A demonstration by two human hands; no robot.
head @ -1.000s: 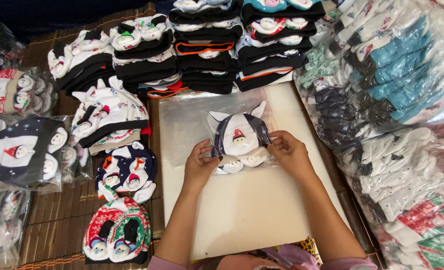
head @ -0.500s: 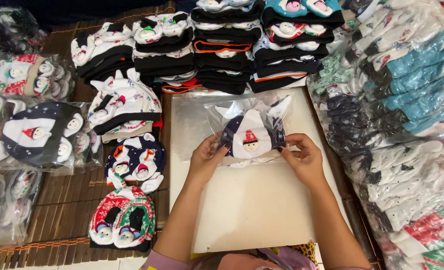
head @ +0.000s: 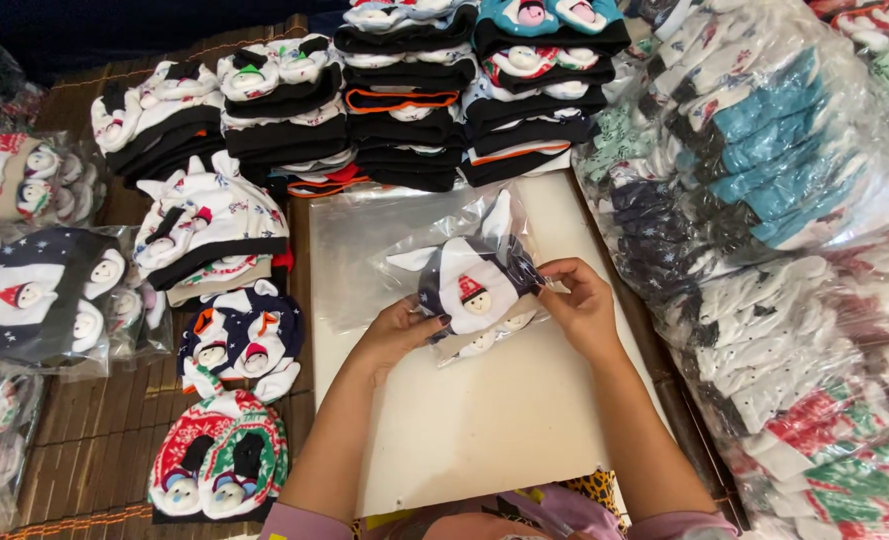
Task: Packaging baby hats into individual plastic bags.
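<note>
Fingers (head: 427,322) of both hands pinch a clear bag holding a navy-and-white snowman hat (head: 470,285) over the white bench (head: 485,430).
Keep left hand (head: 395,335) and right hand (head: 580,305) level, edges aligned, before pressing flat.

Around the white board (head: 495,440), folded festive knitwear stacks (head: 415,110) sit beyond its far edge, bagged bundles (head: 795,250) heap along its right, and loose pairs (head: 225,465) lie on the bamboo mat (head: 75,450) to its left.
</note>
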